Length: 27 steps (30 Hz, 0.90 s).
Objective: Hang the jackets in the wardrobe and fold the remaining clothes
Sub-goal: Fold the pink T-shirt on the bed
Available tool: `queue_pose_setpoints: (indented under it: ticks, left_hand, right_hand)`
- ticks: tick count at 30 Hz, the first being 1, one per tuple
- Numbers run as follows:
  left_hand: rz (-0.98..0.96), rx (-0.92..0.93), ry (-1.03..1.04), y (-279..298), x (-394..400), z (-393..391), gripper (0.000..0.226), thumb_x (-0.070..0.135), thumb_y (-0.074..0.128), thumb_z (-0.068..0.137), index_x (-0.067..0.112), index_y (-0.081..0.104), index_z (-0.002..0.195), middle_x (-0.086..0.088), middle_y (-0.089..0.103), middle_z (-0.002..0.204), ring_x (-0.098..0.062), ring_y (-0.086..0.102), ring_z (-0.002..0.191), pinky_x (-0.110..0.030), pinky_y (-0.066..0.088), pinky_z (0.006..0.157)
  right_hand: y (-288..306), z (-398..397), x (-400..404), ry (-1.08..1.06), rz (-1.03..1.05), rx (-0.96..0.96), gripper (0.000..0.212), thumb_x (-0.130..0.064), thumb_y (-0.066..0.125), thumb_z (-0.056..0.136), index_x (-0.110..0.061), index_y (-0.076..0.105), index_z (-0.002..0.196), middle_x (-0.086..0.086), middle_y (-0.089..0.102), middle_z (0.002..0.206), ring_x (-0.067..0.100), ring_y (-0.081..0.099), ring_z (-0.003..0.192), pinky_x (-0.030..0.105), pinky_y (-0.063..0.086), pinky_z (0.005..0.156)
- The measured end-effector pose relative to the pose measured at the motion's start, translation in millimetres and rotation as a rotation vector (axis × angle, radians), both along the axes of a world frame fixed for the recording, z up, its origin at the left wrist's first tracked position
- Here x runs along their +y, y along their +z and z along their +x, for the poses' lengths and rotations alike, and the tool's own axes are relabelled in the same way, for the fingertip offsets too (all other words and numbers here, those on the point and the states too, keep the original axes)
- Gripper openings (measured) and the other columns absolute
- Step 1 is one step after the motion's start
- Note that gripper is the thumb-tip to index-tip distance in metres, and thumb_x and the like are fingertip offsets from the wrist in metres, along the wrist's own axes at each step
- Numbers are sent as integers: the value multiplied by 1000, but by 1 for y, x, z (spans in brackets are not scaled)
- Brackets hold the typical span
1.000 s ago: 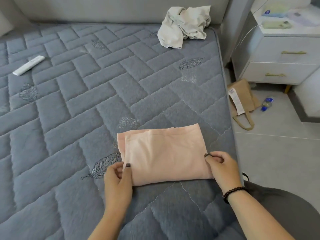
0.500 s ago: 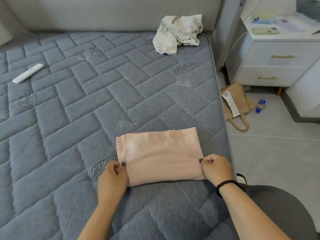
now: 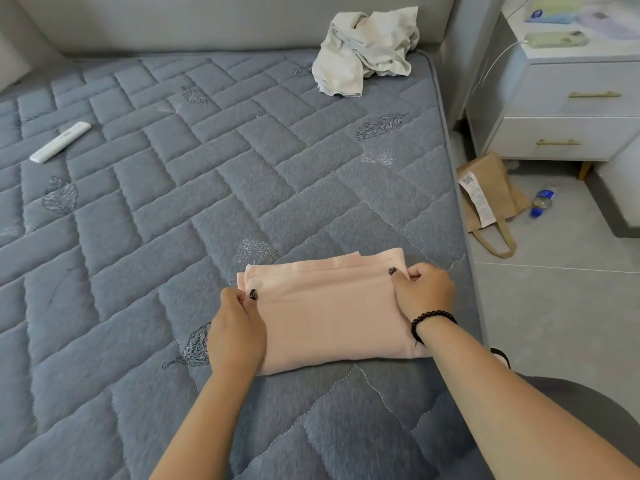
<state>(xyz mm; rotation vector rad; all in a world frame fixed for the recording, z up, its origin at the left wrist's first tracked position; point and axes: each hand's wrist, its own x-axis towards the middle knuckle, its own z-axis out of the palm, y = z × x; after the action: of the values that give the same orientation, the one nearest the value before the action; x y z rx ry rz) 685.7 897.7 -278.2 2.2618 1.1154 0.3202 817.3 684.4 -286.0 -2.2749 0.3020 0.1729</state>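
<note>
**Pink cloth being folded on the bed**

Pink cloth (image 3: pixel 332 317) lies flat on the bed (image 3: pixel 173 237), close to the near right edge. It is folded into a thick block with a few layers showing along its far side.

The bed is the biggest thing. It has a grey quilted cover with little leaf shapes sewn in. A grey headboard (image 3: pixel 207 22) stands at the far end.

To the right of the bed is a white nightstand (image 3: pixel 568 109) with two drawers and gold handles. Some flat things lie on top of it, too blurry to name.

A white cloth (image 3: pixel 363 50) sits in a crumpled heap at the far right corner of the bed, well apart from the pink one.

A brown bag (image 3: pixel 491 195) lies on the floor between the bed and the nightstand.

The left hand (image 3: pixel 239 327) holds the left edge of the pink cloth, thumb on top, so its grip is closed on the cloth. The right hand (image 3: pixel 424 292) pinches the far right corner, its grip also holding the cloth. A black bead bracelet (image 3: pixel 429 322) is on the right wrist.

A white remote (image 3: pixel 60 142) lies far off on the left side of the bed.

A small blue bottle (image 3: pixel 542 202) lies on the floor just beside the bag.
</note>
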Motion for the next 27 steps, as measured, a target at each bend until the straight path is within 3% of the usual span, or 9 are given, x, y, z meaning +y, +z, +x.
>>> queue_pose_setpoints:
  ticks: [4,7,10,12,14,16,22,25,27]
  left_hand:
    - [293,-112,-167,4,-23,-1,32,13,55,92,7,51,124,-12,54,129,-33,48,120,-47,39,93]
    - [358,-38,-434,-5,-37,-2,47,22,40,94,9,46,139,-14,39,150,-31,31,141,-50,30,109]
    - [341,94,-546,-20,-40,-6,60,34,22,92,14,46,143,-12,32,155,-29,24,146,-50,19,117]
    - [358,122,-541,-28,-37,-5,60,35,21,92,18,45,144,-13,29,156,-27,23,147,-46,14,118]
    - [350,140,-524,-32,-33,-4,61,39,22,92,22,39,148,-12,24,159,-26,18,148,-45,12,118]
    - [336,151,-496,-35,-31,-3,64,45,22,92,24,28,152,-10,16,161,-26,10,150,-46,13,120]
    - [216,158,-346,-36,-23,-11,73,60,16,90,29,5,155,-6,0,163,-24,1,150,-42,8,120]
    - [91,70,-235,-31,-17,-18,77,56,31,92,13,16,154,-14,20,159,-31,21,144,-41,14,117]
    - [-18,-87,-152,-27,-15,-21,64,46,54,92,4,38,138,-15,50,133,-34,43,123,-44,33,105]
  right_hand:
    - [7,-19,13,133,-229,-185,37,-10,53,90,-11,53,127,7,50,130,26,44,123,41,39,96]
    - [10,-52,32,418,-186,-495,49,5,55,80,-9,57,127,7,54,131,25,48,124,42,39,101]
    - [-7,-78,45,697,-251,-578,41,-3,63,81,-3,62,122,11,60,128,29,54,124,42,46,100]
    - [-19,-78,46,793,-348,-456,45,-17,56,91,-4,53,134,11,47,144,28,40,137,44,34,111]
    - [-28,-72,40,831,-403,-366,54,-33,36,99,-10,34,147,6,24,158,22,15,147,40,8,121]
    - [-32,-69,37,823,-482,-353,62,-44,26,97,-14,26,151,2,14,161,19,5,149,42,-3,120]
    - [-33,-52,14,560,-566,-188,84,-73,15,85,-27,-2,153,4,-18,160,28,-11,147,46,-2,117]
    - [-28,-45,-6,333,-345,-90,90,-66,45,85,-21,6,152,9,3,159,28,3,145,43,10,117]
    - [-25,-43,-10,219,-128,-125,83,-46,64,83,-11,24,147,8,30,146,25,25,134,37,25,110]
